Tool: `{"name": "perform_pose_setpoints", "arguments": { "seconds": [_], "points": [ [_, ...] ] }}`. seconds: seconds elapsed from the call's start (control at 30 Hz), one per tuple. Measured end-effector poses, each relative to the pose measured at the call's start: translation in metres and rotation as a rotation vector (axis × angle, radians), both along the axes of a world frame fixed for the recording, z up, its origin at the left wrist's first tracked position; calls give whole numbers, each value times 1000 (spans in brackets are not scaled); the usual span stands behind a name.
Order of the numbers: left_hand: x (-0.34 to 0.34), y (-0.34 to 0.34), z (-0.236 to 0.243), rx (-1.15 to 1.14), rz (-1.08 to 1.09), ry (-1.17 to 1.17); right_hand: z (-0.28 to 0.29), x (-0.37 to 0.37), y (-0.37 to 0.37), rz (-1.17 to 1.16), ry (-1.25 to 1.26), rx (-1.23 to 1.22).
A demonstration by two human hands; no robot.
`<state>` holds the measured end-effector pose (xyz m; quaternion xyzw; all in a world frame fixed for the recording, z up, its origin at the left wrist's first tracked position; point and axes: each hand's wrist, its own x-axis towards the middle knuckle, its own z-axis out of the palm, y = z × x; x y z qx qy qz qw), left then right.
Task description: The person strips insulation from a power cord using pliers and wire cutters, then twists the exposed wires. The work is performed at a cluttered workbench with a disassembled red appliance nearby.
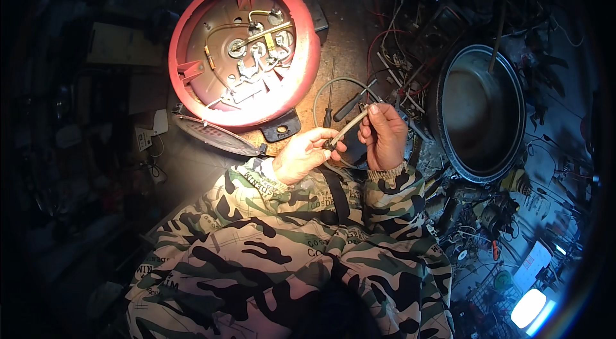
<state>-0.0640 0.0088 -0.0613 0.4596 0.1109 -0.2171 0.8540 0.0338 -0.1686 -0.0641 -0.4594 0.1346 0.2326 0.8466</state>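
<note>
My left hand (299,156) grips the dark end (330,144) of a pale grey cord (348,127). My right hand (385,134) pinches the cord's upper end, with thin bits that look like wire tips beside the thumb. Beyond my hands, the cord loops across a wooden bench (335,57). Above my left hand lies an upturned round red appliance base (183,47), brightly lit, with wires and metal fittings inside. A dark slotted plate (280,127) is under its edge. A screwdriver (328,118) and a dark-handled tool (350,103) lie just past my hands.
At the right stands an oval metal pot (471,114). Tangled wires (401,63) cover the bench's right side. Several tools (487,211) crowd below the pot. A dark mesh panel (212,137) sits at the bench's left front. A lamp (529,307) glows at lower right.
</note>
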Motion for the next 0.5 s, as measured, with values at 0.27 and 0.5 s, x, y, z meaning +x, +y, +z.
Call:
{"name": "perform_pose_setpoints", "arguments": {
  "seconds": [0.27, 0.5],
  "points": [
    [-1, 1, -1, -9, -50, -36, 0, -3, -1, -38, 3, -21],
    [0, 6, 4, 228, -60, -53, 6, -7, 8, 58, -63, -25]
  ]
}}
